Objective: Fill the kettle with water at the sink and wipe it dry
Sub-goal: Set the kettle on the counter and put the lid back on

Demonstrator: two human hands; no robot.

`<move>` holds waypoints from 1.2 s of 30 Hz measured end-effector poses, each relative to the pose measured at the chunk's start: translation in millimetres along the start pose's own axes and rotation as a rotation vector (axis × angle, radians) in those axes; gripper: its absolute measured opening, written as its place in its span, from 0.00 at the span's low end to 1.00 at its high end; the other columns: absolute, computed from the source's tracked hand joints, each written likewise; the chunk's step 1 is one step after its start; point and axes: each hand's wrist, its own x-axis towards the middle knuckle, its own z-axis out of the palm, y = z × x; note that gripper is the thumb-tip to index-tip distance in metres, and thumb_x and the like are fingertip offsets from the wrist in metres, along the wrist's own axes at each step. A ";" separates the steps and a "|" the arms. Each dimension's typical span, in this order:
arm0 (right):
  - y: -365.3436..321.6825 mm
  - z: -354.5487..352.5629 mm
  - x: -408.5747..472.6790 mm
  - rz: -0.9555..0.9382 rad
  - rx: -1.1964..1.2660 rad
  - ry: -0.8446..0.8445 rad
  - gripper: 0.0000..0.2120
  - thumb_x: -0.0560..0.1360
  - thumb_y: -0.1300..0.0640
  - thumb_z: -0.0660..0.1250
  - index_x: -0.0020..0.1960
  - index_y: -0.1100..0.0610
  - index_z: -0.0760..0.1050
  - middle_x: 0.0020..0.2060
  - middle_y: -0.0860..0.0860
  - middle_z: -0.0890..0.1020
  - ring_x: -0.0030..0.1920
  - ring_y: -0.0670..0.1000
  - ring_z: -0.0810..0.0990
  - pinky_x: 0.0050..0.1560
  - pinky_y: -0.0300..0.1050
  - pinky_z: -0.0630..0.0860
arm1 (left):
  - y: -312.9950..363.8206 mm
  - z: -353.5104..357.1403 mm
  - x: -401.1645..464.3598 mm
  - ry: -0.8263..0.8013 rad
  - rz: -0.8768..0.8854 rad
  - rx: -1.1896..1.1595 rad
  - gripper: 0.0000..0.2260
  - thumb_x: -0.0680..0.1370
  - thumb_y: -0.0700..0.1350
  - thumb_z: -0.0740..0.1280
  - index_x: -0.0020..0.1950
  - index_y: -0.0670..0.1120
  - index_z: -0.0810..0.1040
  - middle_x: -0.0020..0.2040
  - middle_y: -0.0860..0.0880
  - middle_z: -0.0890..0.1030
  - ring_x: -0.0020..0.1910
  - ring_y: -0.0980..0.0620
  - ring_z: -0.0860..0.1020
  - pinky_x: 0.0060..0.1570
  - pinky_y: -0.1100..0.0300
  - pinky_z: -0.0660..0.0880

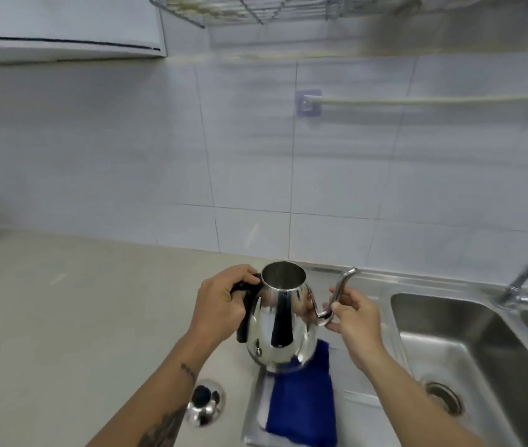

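Left hand (220,309) wraps its fingers tight round the black handle (246,312) of the kettle (283,321) (lid off, mouth open), right hand (354,316) pinches the thin spout (337,296). Kettle sits between both sets of fingers, above the blue cloth (301,404), sink (469,346) beyond the right fingers.

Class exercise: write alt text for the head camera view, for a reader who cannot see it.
A person holds a shiny, lidless steel gooseneck kettle, left hand on its black handle, right hand on the thin spout. Below it lies a folded blue cloth beside the stainless steel sink; the kettle's steel lid rests on the beige counter.
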 end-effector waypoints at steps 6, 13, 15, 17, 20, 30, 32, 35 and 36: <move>10.5 72.3 1.5 0.101 0.021 0.038 0.16 0.79 0.71 0.59 0.56 0.57 0.80 0.43 0.55 0.82 0.44 0.52 0.80 0.55 0.61 0.80 | -57.7 -38.7 18.0 -0.039 -0.029 -0.011 0.23 0.70 0.23 0.62 0.45 0.50 0.83 0.50 0.61 0.83 0.52 0.56 0.82 0.55 0.55 0.80; 32.6 116.6 1.2 0.165 0.011 0.039 0.16 0.79 0.72 0.59 0.55 0.56 0.80 0.44 0.56 0.82 0.44 0.52 0.80 0.53 0.59 0.81 | -102.0 -57.1 10.0 0.000 -0.075 0.019 0.21 0.71 0.23 0.63 0.47 0.46 0.84 0.52 0.64 0.82 0.52 0.59 0.82 0.54 0.57 0.80; 37.0 122.9 0.0 0.174 0.013 0.030 0.16 0.79 0.71 0.59 0.55 0.55 0.80 0.44 0.56 0.82 0.45 0.53 0.81 0.52 0.56 0.83 | -109.7 -58.0 6.1 0.028 -0.062 0.045 0.21 0.70 0.22 0.62 0.47 0.46 0.83 0.52 0.64 0.81 0.52 0.59 0.81 0.54 0.56 0.80; 40.4 127.6 1.6 0.180 0.023 0.024 0.16 0.79 0.71 0.59 0.54 0.55 0.80 0.44 0.55 0.82 0.46 0.53 0.82 0.52 0.54 0.82 | -114.1 -58.7 3.1 0.051 -0.038 0.068 0.22 0.69 0.22 0.61 0.47 0.47 0.83 0.51 0.64 0.82 0.53 0.58 0.81 0.54 0.55 0.80; 42.0 130.8 4.9 0.159 -0.001 0.012 0.16 0.78 0.71 0.61 0.52 0.53 0.81 0.44 0.54 0.83 0.48 0.54 0.83 0.52 0.52 0.82 | -116.8 -59.5 2.8 0.086 0.007 0.187 0.19 0.71 0.27 0.62 0.48 0.48 0.83 0.53 0.61 0.82 0.56 0.56 0.80 0.56 0.52 0.78; 47.5 126.1 25.2 0.123 -0.067 -0.029 0.16 0.77 0.70 0.65 0.51 0.50 0.82 0.48 0.52 0.85 0.51 0.53 0.84 0.56 0.54 0.82 | -115.3 -51.8 -19.7 -0.011 0.012 0.411 0.22 0.76 0.37 0.60 0.68 0.50 0.75 0.72 0.58 0.71 0.74 0.56 0.64 0.69 0.55 0.69; 48.3 127.3 27.8 0.112 -0.092 -0.034 0.17 0.76 0.69 0.65 0.50 0.48 0.82 0.48 0.50 0.85 0.52 0.52 0.84 0.57 0.55 0.82 | -113.6 -54.6 -20.3 -0.054 0.029 0.430 0.24 0.76 0.35 0.62 0.70 0.50 0.73 0.73 0.58 0.69 0.75 0.56 0.63 0.69 0.55 0.68; 44.9 125.4 21.5 0.074 -0.224 -0.065 0.15 0.77 0.67 0.65 0.49 0.46 0.80 0.48 0.47 0.84 0.52 0.50 0.83 0.54 0.46 0.81 | -112.4 -54.4 -21.4 -0.080 0.023 0.441 0.27 0.75 0.33 0.64 0.72 0.50 0.71 0.74 0.57 0.67 0.76 0.56 0.61 0.70 0.55 0.68; 43.0 127.1 16.4 0.058 -0.276 -0.099 0.15 0.78 0.67 0.64 0.53 0.47 0.80 0.50 0.46 0.83 0.51 0.47 0.81 0.48 0.39 0.79 | -112.8 -56.1 -21.4 -0.071 0.018 0.449 0.27 0.74 0.33 0.64 0.72 0.51 0.70 0.74 0.57 0.67 0.76 0.56 0.60 0.70 0.54 0.68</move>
